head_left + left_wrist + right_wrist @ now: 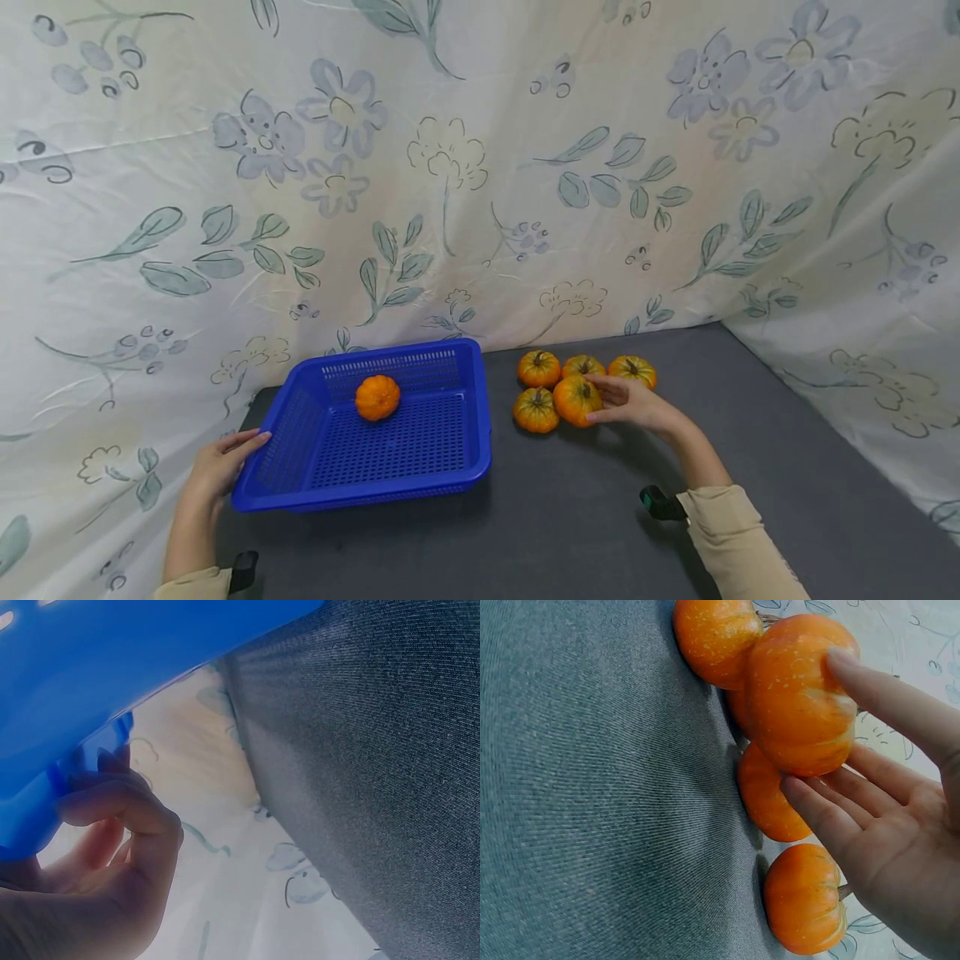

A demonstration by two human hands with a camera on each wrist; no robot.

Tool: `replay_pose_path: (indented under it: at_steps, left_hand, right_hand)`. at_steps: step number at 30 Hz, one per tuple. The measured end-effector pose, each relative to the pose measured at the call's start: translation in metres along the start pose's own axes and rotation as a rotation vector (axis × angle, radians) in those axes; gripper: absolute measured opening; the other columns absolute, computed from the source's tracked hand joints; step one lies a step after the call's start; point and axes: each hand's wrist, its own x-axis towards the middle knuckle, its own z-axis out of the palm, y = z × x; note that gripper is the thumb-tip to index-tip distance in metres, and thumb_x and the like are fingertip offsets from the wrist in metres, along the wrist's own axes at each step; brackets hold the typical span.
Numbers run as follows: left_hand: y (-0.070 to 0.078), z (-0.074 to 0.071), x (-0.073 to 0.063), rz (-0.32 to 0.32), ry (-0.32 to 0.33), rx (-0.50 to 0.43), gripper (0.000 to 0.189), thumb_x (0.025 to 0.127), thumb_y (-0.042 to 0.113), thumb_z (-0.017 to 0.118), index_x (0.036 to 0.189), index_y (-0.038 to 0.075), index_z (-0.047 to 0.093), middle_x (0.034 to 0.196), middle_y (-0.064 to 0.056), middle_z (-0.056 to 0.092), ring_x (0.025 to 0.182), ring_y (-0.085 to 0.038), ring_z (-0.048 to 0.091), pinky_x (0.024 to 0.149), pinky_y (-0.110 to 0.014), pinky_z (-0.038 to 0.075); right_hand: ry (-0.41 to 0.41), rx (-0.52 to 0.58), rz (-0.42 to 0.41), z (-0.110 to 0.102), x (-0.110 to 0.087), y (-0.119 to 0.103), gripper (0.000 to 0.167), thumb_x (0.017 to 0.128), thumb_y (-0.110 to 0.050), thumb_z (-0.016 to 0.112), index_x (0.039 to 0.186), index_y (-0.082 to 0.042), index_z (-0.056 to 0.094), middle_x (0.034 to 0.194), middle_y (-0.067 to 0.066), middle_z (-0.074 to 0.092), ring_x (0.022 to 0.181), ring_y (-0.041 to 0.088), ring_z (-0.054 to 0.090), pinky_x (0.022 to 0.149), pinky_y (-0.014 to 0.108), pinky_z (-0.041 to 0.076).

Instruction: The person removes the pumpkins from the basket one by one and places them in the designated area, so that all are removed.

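Observation:
A blue plastic basket (472,450) with slotted walls stands on the dark table, one small orange pumpkin (377,397) inside it. My left hand (217,467) grips the basket's left rim; the left wrist view shows its fingers (142,802) curled at the blue edge. To the right of the basket, my right hand (637,406) holds a small orange-green pumpkin (576,400) between thumb and fingers. In the right wrist view this pumpkin (802,694) looks lifted off the cloth, in front of the others. Its far side is hidden.
Around the held pumpkin sit several more: one front left (536,410), one back left (538,368), one behind (583,367) and one back right (632,371), partly behind my hand. A flowered curtain (510,167) hangs behind the grey-covered table (570,517).

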Motion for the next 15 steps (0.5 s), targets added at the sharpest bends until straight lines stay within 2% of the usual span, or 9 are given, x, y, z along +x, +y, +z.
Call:
replay_pose_path:
  at_steps: [8, 15]
  left_hand:
    - [-0.001, 0.000, 0.001, 0.018, -0.005, 0.015, 0.081, 0.094, 0.044, 0.061, 0.147, -0.009, 0.031, 0.121, -0.020, 0.056, 0.079, 0.000, 0.058, 0.070, -0.024, 0.055]
    - [-0.001, 0.002, 0.001, 0.015, 0.004, 0.023, 0.081, 0.094, 0.045, 0.061, 0.147, -0.009, 0.031, 0.125, -0.024, 0.054, 0.079, -0.001, 0.058, 0.070, -0.024, 0.055]
  right_hand:
    - [0.021, -0.033, 0.018, 0.003, -0.002, 0.004, 0.081, 0.087, -0.027, 0.074, 0.150, 0.001, 0.032, 0.154, 0.030, 0.030, 0.142, 0.048, 0.030, 0.113, 0.059, 0.030]
    - [0.069, -0.056, 0.021, 0.005, 0.000, 0.011, 0.082, 0.087, -0.025, 0.074, 0.149, 0.006, 0.030, 0.153, 0.032, 0.030, 0.141, 0.049, 0.030, 0.112, 0.059, 0.032]
